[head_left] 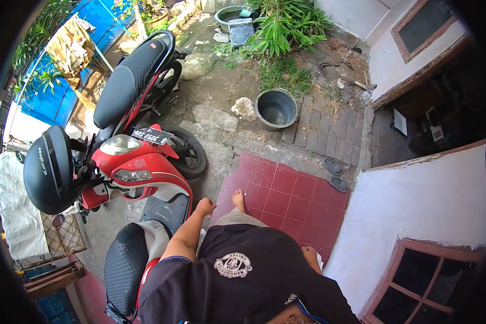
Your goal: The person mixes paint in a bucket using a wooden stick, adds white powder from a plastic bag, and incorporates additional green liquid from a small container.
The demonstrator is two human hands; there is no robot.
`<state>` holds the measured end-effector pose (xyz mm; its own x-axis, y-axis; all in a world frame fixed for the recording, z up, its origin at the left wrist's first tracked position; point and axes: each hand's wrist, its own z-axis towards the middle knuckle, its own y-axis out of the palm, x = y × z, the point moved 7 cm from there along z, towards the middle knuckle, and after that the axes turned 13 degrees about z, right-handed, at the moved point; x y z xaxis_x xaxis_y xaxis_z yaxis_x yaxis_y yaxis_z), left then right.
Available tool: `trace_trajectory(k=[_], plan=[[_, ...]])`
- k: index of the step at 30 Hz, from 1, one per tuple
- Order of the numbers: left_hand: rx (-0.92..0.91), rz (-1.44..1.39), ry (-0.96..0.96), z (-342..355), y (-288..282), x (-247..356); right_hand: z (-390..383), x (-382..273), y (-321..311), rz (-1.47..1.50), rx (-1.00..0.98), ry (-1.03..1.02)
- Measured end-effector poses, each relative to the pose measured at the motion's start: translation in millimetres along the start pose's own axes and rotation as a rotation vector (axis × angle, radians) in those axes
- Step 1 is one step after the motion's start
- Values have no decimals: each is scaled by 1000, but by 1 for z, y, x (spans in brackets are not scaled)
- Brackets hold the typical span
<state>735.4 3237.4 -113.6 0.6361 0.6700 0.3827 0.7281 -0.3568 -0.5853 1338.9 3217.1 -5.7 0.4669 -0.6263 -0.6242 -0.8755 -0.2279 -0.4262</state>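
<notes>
from here, i'd judge the work to be at a pause or only at its start: nothing shows as plainly done, and what is left i can't read from how things stand. the left hand is loosely curled, with nothing that i can see in it, just beside the near scooter. that scooter stands on the left, red and white, and i can make out no contact with the hand. the right hand is low at the other hip, partly hidden by the shirt; a bit of something white shows next to it, but whether it is gripped i can't tell.

as for containers, the bucket stands upright just past the far edge of the red tiles, with what looks like shallow water at its bottom. the far basin holds something dark, perhaps water too.
</notes>
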Motion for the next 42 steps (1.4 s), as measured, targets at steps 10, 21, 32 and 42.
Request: trace_trajectory(k=[10, 21, 32, 42], plan=[[451, -8, -63, 109, -199, 71, 129, -175, 48, -241, 64, -196], [-47, -252, -622, 107, -136, -55, 351, -336, 94, -307, -68, 71], [347, -636, -499, 216, -284, 50, 580, -641, 167, -281, -150, -250], [218, -507, -480, 347, -369, 62, 633, -766, 267, -185, -246, -224]])
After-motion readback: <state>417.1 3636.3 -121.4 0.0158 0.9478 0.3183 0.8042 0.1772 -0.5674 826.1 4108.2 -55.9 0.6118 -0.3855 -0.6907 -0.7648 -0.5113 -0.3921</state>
